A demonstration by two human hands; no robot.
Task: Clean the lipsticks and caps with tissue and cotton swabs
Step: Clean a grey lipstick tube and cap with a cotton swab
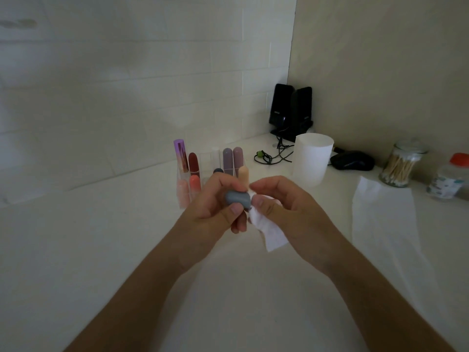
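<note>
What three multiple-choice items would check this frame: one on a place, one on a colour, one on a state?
1. Where does the jar of cotton swabs stand?
A. On the right of the table by the wall, past the mouse
B. At the left edge of the table
C. In the middle, under the forearms

2. What colour is the lipstick part in the left hand?
A. Red
B. Grey
C. Purple

3. What is the right hand doing?
A. Lying flat on the table
B. Holding a cotton swab
C. Pinching a white tissue

Answers: 1 A, the jar is by the right wall, right of the mouse. 2 B, the lipstick part between the fingers is grey. 3 C, the tissue hangs from the thumb and fingers next to the lipstick part.
</note>
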